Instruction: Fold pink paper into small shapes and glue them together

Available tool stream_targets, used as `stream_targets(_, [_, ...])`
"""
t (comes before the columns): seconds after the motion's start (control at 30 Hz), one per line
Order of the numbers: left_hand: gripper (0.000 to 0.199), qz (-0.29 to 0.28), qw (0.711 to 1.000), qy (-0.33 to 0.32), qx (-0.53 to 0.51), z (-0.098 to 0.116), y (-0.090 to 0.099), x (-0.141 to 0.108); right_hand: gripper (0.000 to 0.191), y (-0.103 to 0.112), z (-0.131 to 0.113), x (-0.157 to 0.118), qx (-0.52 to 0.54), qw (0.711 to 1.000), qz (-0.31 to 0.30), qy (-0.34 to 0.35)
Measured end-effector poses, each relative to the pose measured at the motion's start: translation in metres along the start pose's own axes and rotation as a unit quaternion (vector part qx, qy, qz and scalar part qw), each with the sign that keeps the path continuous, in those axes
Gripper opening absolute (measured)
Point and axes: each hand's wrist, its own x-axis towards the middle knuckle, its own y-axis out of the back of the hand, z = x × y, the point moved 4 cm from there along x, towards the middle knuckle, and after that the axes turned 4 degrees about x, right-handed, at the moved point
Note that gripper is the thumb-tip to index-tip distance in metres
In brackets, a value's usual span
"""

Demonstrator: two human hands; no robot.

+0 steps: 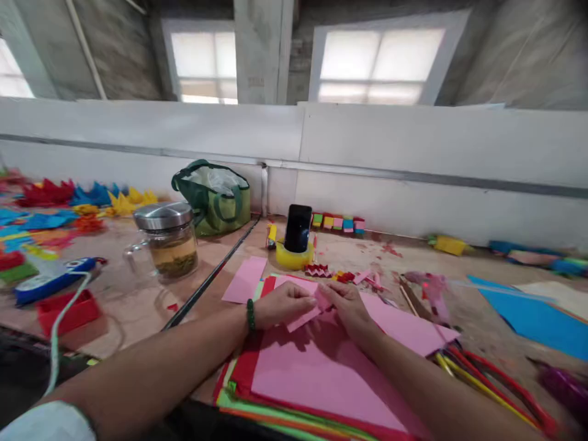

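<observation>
A small piece of pink paper (303, 320) is pinched between my two hands, just above a stack of coloured sheets. My left hand (282, 304), with a green bead bracelet (250, 315) at the wrist, has its thumb and fingers closed on the paper's left part. My right hand (346, 306) grips its right end with the fingertips. Under both hands lies a large pink sheet (321, 380) on top of red, green and orange sheets. Another pink sheet (408, 324) lies to the right, and a smaller pink piece (245, 278) to the left.
A phone (298, 228) leans upright in a yellow tape roll (294, 258). Left stand a glass tea mug (173, 248) and a green bag (225, 208). A pink glue gun (434, 291), a blue sheet (537, 315) and red-handled scissors (509, 380) lie right. A red box (68, 312) sits far left.
</observation>
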Motion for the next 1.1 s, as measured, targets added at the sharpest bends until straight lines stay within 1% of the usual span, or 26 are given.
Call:
stream_targets(0.07, [0.045, -0.012, 0.999, 0.020, -0.032, -0.001, 0.004, -0.004, 0.046, 0.002, 0.002, 0.001, -0.004, 1.000, 0.010, 0.000])
stream_targets(0.17, [0.041, -0.013, 0.999, 0.023, -0.021, 0.000, 0.008, -0.007, 0.043, 0.002, 0.003, 0.002, -0.017, 1.000, 0.016, 0.006])
stream_targets(0.2, [0.040, -0.007, 1.000, 0.013, 0.006, 0.001, 0.009, -0.007, 0.041, 0.002, 0.002, 0.002, -0.023, 1.000, 0.015, 0.010])
stream_targets(0.27, [0.041, 0.019, 0.995, -0.027, 0.094, 0.005, 0.011, -0.006, 0.036, -0.001, 0.000, 0.001, -0.039, 0.999, 0.003, 0.021])
stream_targets(0.37, [0.040, 0.080, 0.967, -0.088, 0.226, 0.012, 0.016, -0.004, 0.027, -0.003, -0.004, -0.001, -0.067, 0.997, -0.016, 0.037])
stream_targets(0.47, [0.034, 0.115, 0.946, -0.108, 0.283, 0.016, 0.024, -0.005, 0.024, -0.002, -0.004, 0.001, -0.099, 0.994, -0.033, 0.034])
stream_targets(0.53, [0.033, 0.107, 0.939, -0.104, 0.311, 0.017, 0.027, -0.007, 0.024, 0.000, -0.001, 0.003, -0.122, 0.990, -0.064, 0.016])
stream_targets(0.6, [0.032, 0.094, 0.930, -0.092, 0.343, 0.018, 0.029, -0.009, 0.024, 0.003, 0.001, 0.006, -0.149, 0.982, -0.113, -0.015])
stream_targets(0.67, [0.023, 0.103, 0.918, -0.085, 0.373, 0.019, 0.029, -0.011, 0.024, 0.007, 0.002, 0.008, -0.180, 0.967, -0.171, -0.051])
stream_targets(0.7, [0.021, 0.115, 0.908, -0.090, 0.393, 0.020, 0.028, -0.013, 0.023, 0.009, 0.001, 0.009, -0.197, 0.957, -0.200, -0.066])
stream_targets(0.77, [0.028, 0.130, 0.867, -0.123, 0.466, 0.021, 0.020, -0.018, 0.021, 0.013, -0.001, 0.009, -0.233, 0.938, -0.243, -0.081])
stream_targets(0.8, [0.025, 0.123, 0.823, -0.151, 0.533, 0.021, 0.012, -0.021, 0.020, 0.015, -0.002, 0.008, -0.251, 0.931, -0.253, -0.082])
stream_targets(0.83, [0.014, 0.096, 0.770, -0.175, 0.606, 0.019, 0.002, -0.024, 0.018, 0.017, -0.003, 0.008, -0.268, 0.926, -0.254, -0.081])
stream_targets(0.87, [0.015, 0.067, 0.721, -0.191, 0.662, 0.015, -0.006, -0.028, 0.017, 0.019, -0.004, 0.008, -0.285, 0.923, -0.248, -0.078])
stream_targets(0.9, [0.020, 0.054, 0.675, -0.200, 0.708, 0.011, -0.012, -0.033, 0.017, 0.020, -0.004, 0.008, -0.301, 0.920, -0.238, -0.077])
stream_targets(0.93, [0.023, 0.056, 0.640, -0.206, 0.738, 0.009, -0.016, -0.037, 0.018, 0.021, -0.004, 0.008, -0.316, 0.918, -0.227, -0.077])
stream_targets(0.97, [0.023, 0.059, 0.634, -0.208, 0.742, 0.006, -0.018, -0.042, 0.019, 0.022, -0.004, 0.008, -0.329, 0.916, -0.216, -0.079])
stream_targets(1.0, [0.023, 0.059, 0.636, -0.211, 0.740, 0.005, -0.018, -0.047, 0.019, 0.022, -0.005, 0.008, -0.340, 0.913, -0.207, -0.083])
stream_targets(1.1, [0.021, 0.048, 0.669, -0.246, 0.699, 0.006, -0.016, -0.059, 0.017, 0.018, -0.009, 0.011, -0.361, 0.904, -0.201, -0.109])
